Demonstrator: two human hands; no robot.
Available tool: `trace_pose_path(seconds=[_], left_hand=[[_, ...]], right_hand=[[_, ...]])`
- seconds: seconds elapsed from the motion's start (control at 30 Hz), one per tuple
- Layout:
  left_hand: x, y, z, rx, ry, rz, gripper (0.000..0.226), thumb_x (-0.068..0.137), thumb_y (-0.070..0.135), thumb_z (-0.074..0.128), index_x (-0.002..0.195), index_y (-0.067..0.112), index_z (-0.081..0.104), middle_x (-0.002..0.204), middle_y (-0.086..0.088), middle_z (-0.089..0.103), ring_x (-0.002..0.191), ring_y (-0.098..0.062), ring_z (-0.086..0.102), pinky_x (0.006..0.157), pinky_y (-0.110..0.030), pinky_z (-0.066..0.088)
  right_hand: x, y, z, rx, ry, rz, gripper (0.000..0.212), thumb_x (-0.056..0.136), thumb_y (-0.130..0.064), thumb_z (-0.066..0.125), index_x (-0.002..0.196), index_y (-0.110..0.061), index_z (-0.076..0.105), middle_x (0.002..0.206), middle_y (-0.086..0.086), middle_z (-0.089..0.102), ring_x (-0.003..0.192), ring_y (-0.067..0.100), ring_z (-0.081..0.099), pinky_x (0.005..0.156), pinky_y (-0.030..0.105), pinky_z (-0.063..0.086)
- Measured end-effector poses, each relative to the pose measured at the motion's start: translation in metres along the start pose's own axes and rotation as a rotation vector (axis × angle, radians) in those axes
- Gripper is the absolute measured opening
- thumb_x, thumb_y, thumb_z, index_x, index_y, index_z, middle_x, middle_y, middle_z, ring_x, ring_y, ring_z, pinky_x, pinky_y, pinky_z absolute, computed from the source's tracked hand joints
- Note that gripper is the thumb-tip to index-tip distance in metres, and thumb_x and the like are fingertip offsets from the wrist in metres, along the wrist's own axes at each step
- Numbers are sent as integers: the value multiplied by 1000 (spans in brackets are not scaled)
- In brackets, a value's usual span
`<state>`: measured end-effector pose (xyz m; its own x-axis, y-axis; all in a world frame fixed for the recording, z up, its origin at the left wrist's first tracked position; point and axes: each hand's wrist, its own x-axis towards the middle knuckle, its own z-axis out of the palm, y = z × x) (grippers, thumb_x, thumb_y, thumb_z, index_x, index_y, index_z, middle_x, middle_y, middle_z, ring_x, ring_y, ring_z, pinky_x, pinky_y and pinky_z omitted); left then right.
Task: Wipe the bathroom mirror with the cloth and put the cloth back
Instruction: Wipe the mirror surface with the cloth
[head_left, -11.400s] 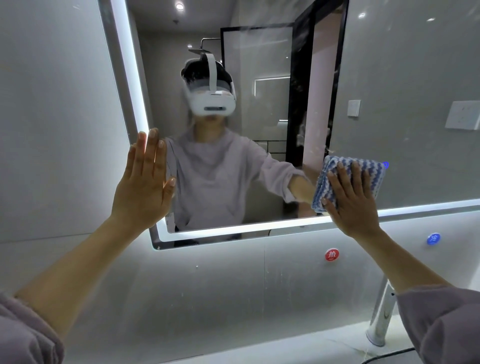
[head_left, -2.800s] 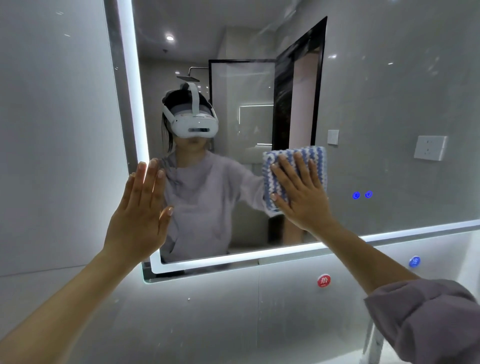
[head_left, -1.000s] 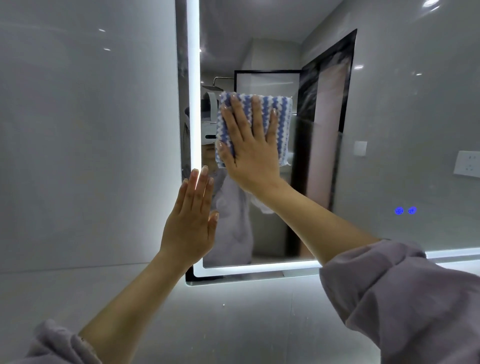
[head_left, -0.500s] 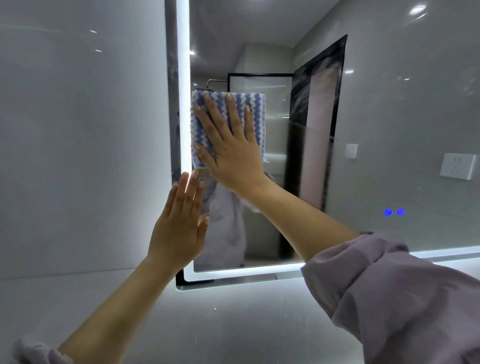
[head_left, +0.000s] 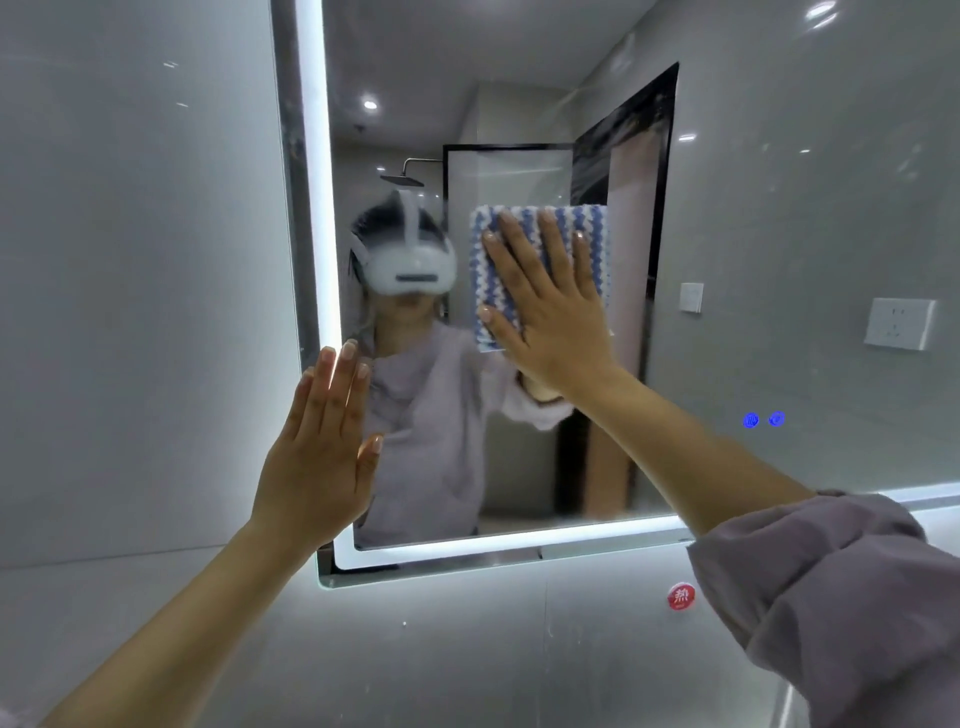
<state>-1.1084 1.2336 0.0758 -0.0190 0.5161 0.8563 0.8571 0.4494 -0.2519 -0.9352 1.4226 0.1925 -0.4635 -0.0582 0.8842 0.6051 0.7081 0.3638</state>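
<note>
Blue-and-white striped cloth (head_left: 540, 270) looks soft and light, pressed flat on the mirror (head_left: 753, 234) under the right hand (head_left: 550, 317) with spread fingers, while the left hand (head_left: 322, 452) rests flat nearby.

Nubby knitted cloth (head_left: 597, 249) on glossy glass mirror (head_left: 779, 208), polished wall tiles (head_left: 130, 312)

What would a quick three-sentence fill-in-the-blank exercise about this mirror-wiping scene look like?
1. The cloth under the right hand is striped white and ____.
2. The left hand lies flat with straight fingers and holds ____.
3. The round sticker on the wall below the mirror is coloured ____.

Missing words: blue; nothing; red.
</note>
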Motion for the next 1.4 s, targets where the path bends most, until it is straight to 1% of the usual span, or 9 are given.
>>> trace_pose_path(seconds=[0.07,0.2,0.37,0.47,0.63,0.7,0.93,1.07,1.4], left_hand=[[0,0,1,16,14,13,64,97,32,28,149,-4,19,160,-20,10,149,-35,5,122,-43,8],[0,-1,3,23,47,23,64,97,30,30,149,-5,19,159,-21,10,148,-37,8,121,-47,13],[0,-1,5,39,75,38,63,97,30,32,148,-6,21,158,-23,13,148,-39,10,120,-48,15],[0,-1,5,36,68,30,63,97,30,30,148,-6,21,159,-22,12,148,-38,9,121,-46,13],[1,0,5,46,59,29,63,97,30,29,147,-6,21,159,-22,11,148,-38,8,122,-45,10],[1,0,6,48,53,25,63,97,31,29,148,-6,21,159,-21,10,148,-37,7,122,-45,9],[2,0,6,42,35,5,64,96,32,29,148,-5,21,160,-19,10,149,-36,6,123,-41,5],[2,0,4,31,30,3,64,96,31,30,148,-4,21,160,-20,11,148,-36,7,123,-41,5],[1,3,-3,20,-11,-21,63,96,30,30,148,-4,23,159,-20,15,148,-35,8,122,-40,5]], right_hand=[[-12,23,3,-14,-7,35,68,99,-56,19,154,-15,17,161,8,17,148,34,12,120,49,1],[-35,65,5,6,-15,93,69,99,-56,18,154,-15,14,162,9,15,148,34,10,118,57,12],[-62,108,9,1,10,204,70,99,-57,14,155,-15,13,162,7,13,149,32,7,121,47,3],[-77,132,15,-4,5,287,68,99,-57,12,156,-20,5,163,1,6,150,30,4,121,49,4],[-91,155,22,38,20,469,66,97,-60,8,153,-31,-10,160,-15,-14,148,14,-12,121,36,-7],[-93,160,23,54,3,520,65,98,-59,7,153,-30,-11,161,-13,-11,148,12,-12,121,35,-7],[-86,146,24,79,55,575,63,98,-53,14,153,-30,-5,163,-4,3,150,24,1,120,38,-7],[-71,124,18,104,94,600,65,97,-47,20,155,-18,12,162,4,13,149,29,7,120,42,-4],[-24,47,6,138,82,433,67,99,-51,13,155,-14,8,163,10,8,149,36,3,119,57,5]])
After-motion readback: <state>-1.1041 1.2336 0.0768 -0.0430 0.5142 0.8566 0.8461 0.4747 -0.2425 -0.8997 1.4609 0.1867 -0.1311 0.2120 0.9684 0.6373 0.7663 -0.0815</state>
